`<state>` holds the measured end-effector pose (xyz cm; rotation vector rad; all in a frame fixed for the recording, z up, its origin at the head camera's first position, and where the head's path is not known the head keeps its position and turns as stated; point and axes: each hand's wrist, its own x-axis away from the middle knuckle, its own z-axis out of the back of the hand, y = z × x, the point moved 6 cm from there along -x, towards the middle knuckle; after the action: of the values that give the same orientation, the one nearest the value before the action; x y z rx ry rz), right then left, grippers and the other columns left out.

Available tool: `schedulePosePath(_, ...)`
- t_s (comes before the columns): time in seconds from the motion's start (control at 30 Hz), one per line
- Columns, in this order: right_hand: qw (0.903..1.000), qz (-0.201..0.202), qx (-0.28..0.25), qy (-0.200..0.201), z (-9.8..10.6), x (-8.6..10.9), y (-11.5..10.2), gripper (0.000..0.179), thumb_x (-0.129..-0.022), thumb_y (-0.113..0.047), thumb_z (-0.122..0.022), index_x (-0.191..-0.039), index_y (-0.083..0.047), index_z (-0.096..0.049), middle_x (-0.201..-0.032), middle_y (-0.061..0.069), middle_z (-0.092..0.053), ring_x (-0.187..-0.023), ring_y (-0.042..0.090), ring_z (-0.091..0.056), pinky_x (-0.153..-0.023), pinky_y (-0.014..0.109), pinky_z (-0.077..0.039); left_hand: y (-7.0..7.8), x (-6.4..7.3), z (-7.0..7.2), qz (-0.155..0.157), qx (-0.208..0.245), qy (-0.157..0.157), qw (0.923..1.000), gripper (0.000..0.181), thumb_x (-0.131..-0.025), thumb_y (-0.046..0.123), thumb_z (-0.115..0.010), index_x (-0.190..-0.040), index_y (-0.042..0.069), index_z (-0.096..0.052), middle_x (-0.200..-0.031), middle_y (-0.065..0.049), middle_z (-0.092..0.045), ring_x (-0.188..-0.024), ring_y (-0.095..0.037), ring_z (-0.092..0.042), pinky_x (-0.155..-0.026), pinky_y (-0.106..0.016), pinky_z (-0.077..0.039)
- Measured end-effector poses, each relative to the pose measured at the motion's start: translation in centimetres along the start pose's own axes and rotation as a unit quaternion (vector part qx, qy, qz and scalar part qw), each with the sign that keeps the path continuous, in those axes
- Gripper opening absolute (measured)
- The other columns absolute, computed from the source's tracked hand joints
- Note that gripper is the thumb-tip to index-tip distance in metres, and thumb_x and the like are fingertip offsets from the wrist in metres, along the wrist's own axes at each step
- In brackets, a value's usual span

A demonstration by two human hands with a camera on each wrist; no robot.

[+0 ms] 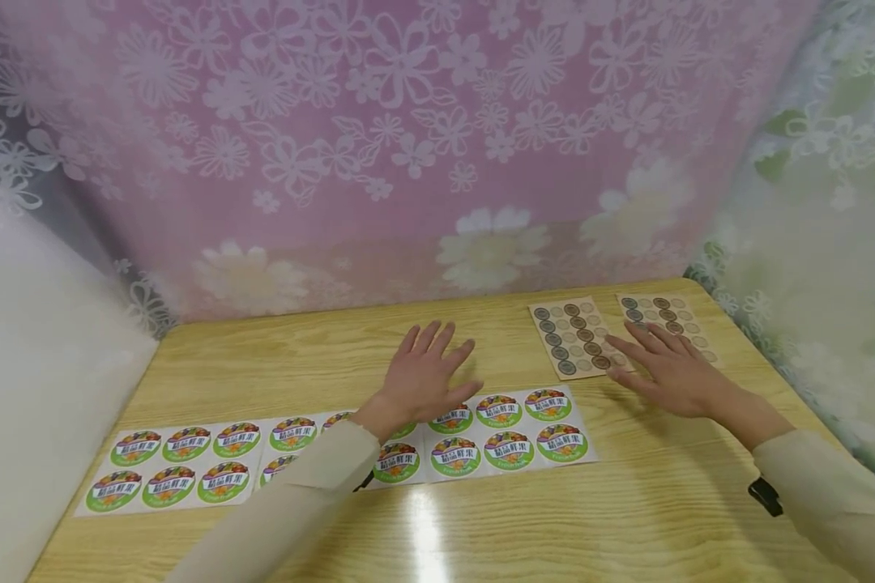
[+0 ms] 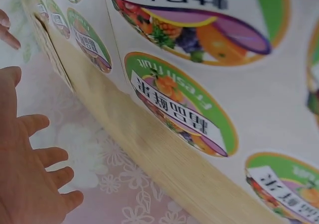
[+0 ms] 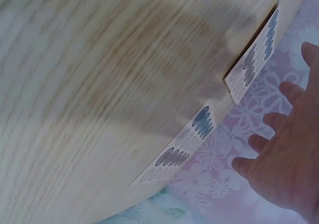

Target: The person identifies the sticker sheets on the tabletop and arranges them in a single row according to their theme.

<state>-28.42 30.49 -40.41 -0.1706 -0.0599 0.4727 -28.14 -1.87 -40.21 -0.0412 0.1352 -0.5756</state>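
Note:
My left hand [image 1: 424, 374] is held over the table with its fingers spread and nothing in its grasp. Below its palm and wrist runs a white strip of sticker sheets [image 1: 509, 452], printed with two rows of round "Fresh fruit" labels; the sleeve hides part of them. Fingers splayed, my right hand [image 1: 674, 374] hovers at the right, also holding nothing. Its fingertips overlap two tan sheets of small round stickers in the head view, the nearer-left sheet [image 1: 565, 340] and the right sheet [image 1: 667, 306]. Dark and pale sticker columns alternate on both.
The wooden table [image 1: 525, 526] has rounded corners. A pink flowered curtain [image 1: 379, 162] hangs along its far edge. Pale flowered cloth [image 1: 838, 243] closes in the right side, and a whitish cloth [image 1: 36, 364] the left. A dark band [image 1: 766, 495] circles the right wrist.

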Motion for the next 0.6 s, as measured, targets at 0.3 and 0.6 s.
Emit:
schedulePosePath(0.3, 0.9968, -0.020, -0.076, -0.016, -0.2, -1.3, 1.8, 0.064, -0.101, -0.041, -0.045, -0.151, -0.005, -0.026, -0.151, 0.031, -0.015, -0.134, 0.052, -0.015, -0.102, 0.069, -0.010, 1.0, -2.0, -0.9, -0.003, -0.006, -0.014, 0.9999, 0.068, -0.094, 0.067, -0.029, -0.150, 0.029, -0.034, -0.155, -0.009, -0.024, -0.142, -0.027, -0.017, -0.113, -0.047, -0.011)
schedulePosePath(0.6, 0.9891, -0.031, -0.143, 0.018, -0.1, -2.3, 3.3, 0.063, -0.102, -0.036, -0.045, -0.151, -0.002, -0.023, -0.149, 0.031, -0.022, -0.132, 0.053, -0.021, -0.099, 0.069, -0.017, 2.4, -4.6, -1.6, 0.017, 0.078, -0.006, 0.9968, 0.066, -0.095, 0.065, -0.032, -0.149, 0.027, -0.036, -0.153, -0.008, -0.030, -0.139, -0.026, -0.025, -0.110, -0.045, -0.022)
